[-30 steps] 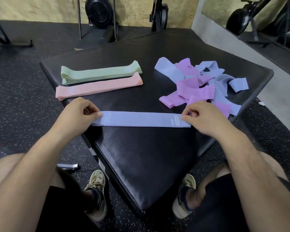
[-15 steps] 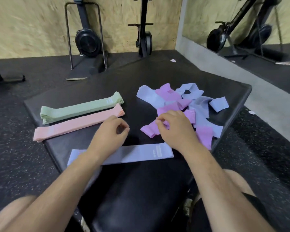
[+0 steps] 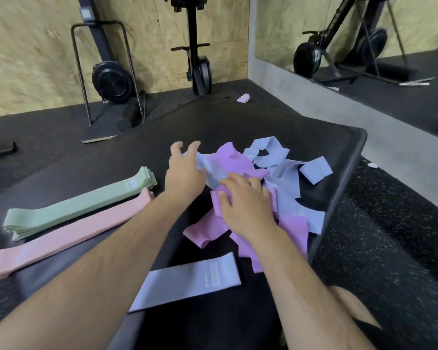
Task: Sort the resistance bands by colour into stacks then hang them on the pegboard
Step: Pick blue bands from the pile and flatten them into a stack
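Nearest you, a single blue band [image 3: 187, 284] lies flat on the black padded platform [image 3: 238, 117], your left forearm crossing over its near end. Just beyond it sits the unsorted pile [image 3: 271, 183] of purple and blue bands, tangled and overlapping, some looped through one another. Your right hand [image 3: 245, 205] presses down on the near side of that pile, fingers curled onto a purple band [image 3: 208, 229]; whether it has a true pinch on it or only rests there cannot be told. Your left hand [image 3: 183, 173] reaches to the pile's far left edge, fingers spread wide, touching a pale blue strip but closed on nothing.

To the left, well apart from the pile, the pink stack [image 3: 68, 232] and the green stack [image 3: 79, 202] lie side by side, neatly squared. Farther off, gym machines [image 3: 111, 79] stand against the plywood wall [image 3: 36, 46], and a mirror [image 3: 364, 41] fills the right corner. No pegboard is in view.

The likely trouble is the tangle: lift one band while another is looped through it and you may drag several along, spilling them off the platform's right edge, where the pile already lies close. The two colours are also near in tone, so a blue could slip into a purple stack if you sort in haste.
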Motion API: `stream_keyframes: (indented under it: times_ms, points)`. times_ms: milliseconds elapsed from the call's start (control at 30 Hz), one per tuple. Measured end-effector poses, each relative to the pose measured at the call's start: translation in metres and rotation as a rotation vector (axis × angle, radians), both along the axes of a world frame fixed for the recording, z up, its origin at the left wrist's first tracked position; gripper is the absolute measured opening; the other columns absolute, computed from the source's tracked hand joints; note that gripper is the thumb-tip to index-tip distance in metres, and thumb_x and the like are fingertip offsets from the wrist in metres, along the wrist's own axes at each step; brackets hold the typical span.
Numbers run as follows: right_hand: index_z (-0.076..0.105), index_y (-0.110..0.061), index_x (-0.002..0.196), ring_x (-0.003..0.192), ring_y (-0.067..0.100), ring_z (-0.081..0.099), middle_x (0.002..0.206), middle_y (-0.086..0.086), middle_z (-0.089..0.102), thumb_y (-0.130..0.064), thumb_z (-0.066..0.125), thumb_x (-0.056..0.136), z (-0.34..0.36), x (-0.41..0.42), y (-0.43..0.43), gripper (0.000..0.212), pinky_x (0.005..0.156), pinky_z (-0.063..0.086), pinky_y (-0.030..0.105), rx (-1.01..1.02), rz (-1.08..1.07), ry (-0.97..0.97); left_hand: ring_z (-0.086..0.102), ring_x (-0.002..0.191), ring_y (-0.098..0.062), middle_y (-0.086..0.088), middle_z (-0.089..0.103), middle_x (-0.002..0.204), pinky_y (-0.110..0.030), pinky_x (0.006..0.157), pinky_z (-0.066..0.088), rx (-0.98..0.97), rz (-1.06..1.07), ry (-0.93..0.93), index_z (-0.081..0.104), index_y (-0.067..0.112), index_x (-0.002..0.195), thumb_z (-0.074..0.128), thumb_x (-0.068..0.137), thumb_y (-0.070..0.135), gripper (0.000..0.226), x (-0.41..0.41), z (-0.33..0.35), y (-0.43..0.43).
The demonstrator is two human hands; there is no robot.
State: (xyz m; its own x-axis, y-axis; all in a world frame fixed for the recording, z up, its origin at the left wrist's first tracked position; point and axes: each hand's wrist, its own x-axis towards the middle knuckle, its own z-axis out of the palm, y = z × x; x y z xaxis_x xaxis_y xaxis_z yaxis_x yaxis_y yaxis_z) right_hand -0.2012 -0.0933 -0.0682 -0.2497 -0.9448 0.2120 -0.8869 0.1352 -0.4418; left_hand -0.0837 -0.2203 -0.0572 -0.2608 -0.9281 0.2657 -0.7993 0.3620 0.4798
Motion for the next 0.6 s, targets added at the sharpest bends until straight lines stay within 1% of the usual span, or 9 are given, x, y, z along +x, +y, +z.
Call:
stream_keyframes:
  times_ms: [33, 100, 167, 233, 267, 333, 433, 533, 600]
  points:
    - [0.051, -0.031, 0.145, 0.139, 0.026, 0.033, 0.158, -0.013, 0.037, -0.034, 0.039, 0.105, 0.0, -0.001, 0.0, 0.041, 0.11, 0.024, 0.041, -0.011, 0.002, -0.001, 0.046, 0.132, -0.035, -0.009, 0.019, 0.162, -0.049, 0.097, 0.048, 0.014, 0.074, 0.015, 0.03, 0.026, 0.157, 0.057, 0.095, 0.014, 0.068, -0.002, 0.002, -0.007]
    - [0.051, -0.031, 0.144, 0.136, 0.026, 0.036, 0.157, -0.013, 0.039, -0.034, 0.039, 0.105, 0.001, -0.001, -0.001, 0.041, 0.108, 0.025, 0.041, -0.028, 0.009, 0.0, 0.05, 0.131, -0.037, -0.012, 0.033, 0.157, -0.049, 0.1, 0.045, 0.097, 0.164, 0.046, 0.024, 0.021, 0.159, 0.053, 0.098, 0.016, 0.068, 0.0, 0.003, -0.022]
    - [0.051, -0.032, 0.144, 0.136, 0.025, 0.036, 0.157, -0.014, 0.039, -0.035, 0.038, 0.105, 0.002, -0.001, -0.002, 0.041, 0.108, 0.025, 0.04, -0.023, 0.012, 0.004, 0.058, 0.12, -0.035, -0.012, 0.057, 0.137, -0.042, 0.093, 0.047, 0.148, 0.144, 0.029, 0.041, 0.016, 0.149, 0.049, 0.098, 0.014, 0.051, 0.007, 0.003, -0.034]
    - [0.05, -0.032, 0.145, 0.136, 0.025, 0.035, 0.157, -0.014, 0.039, -0.035, 0.038, 0.105, 0.003, -0.001, -0.002, 0.041, 0.108, 0.025, 0.041, -0.018, 0.02, 0.016, 0.064, 0.101, -0.029, -0.007, 0.067, 0.11, -0.035, 0.075, 0.046, 0.081, 0.086, 0.007, 0.062, 0.013, 0.118, 0.048, 0.097, 0.013, 0.025, 0.016, 0.006, -0.038]
    - [0.05, -0.032, 0.145, 0.136, 0.025, 0.035, 0.157, -0.015, 0.039, -0.036, 0.038, 0.106, 0.005, -0.001, -0.002, 0.041, 0.108, 0.025, 0.041, -0.019, 0.026, 0.02, 0.063, 0.094, -0.027, -0.003, 0.067, 0.1, -0.033, 0.068, 0.043, 0.041, 0.06, 0.01, 0.064, 0.012, 0.105, 0.049, 0.097, 0.013, 0.018, 0.019, 0.009, -0.037]
    - [0.05, -0.032, 0.145, 0.133, 0.024, 0.036, 0.156, -0.015, 0.04, -0.035, 0.039, 0.106, 0.006, 0.001, -0.003, 0.041, 0.108, 0.026, 0.041, -0.028, 0.044, 0.019, 0.061, 0.086, -0.022, 0.002, 0.064, 0.091, -0.027, 0.059, 0.04, -0.004, 0.012, 0.049, 0.065, 0.012, 0.097, 0.049, 0.098, 0.015, 0.016, 0.025, 0.018, -0.029]
    - [0.05, -0.031, 0.145, 0.13, 0.025, 0.038, 0.156, -0.014, 0.04, -0.035, 0.04, 0.106, 0.011, 0.006, -0.003, 0.04, 0.108, 0.028, 0.041, -0.061, 0.073, 0.013, 0.058, 0.082, -0.015, 0.005, 0.064, 0.09, -0.019, 0.06, 0.04, -0.08, -0.047, 0.099, 0.065, 0.012, 0.096, 0.05, 0.097, 0.015, 0.015, 0.035, 0.039, -0.01]
    - [0.054, -0.03, 0.143, 0.13, 0.025, 0.04, 0.156, -0.012, 0.042, -0.033, 0.044, 0.105, 0.018, 0.013, 0.006, 0.038, 0.108, 0.029, 0.042, -0.129, 0.099, 0.002, 0.056, 0.077, -0.008, 0.011, 0.061, 0.085, -0.022, 0.06, 0.039, -0.096, -0.095, 0.148, 0.064, 0.016, 0.095, 0.05, 0.095, 0.014, 0.014, 0.05, 0.066, 0.015]
    - [0.056, -0.031, 0.14, 0.132, 0.023, 0.04, 0.155, -0.013, 0.043, -0.032, 0.049, 0.104, 0.026, 0.022, 0.013, 0.037, 0.11, 0.029, 0.041, -0.184, 0.1, -0.071, 0.056, 0.076, -0.007, 0.012, 0.062, 0.085, -0.024, 0.061, 0.042, -0.104, -0.118, 0.191, 0.065, 0.018, 0.094, 0.051, 0.094, 0.013, 0.015, 0.059, 0.087, 0.033]
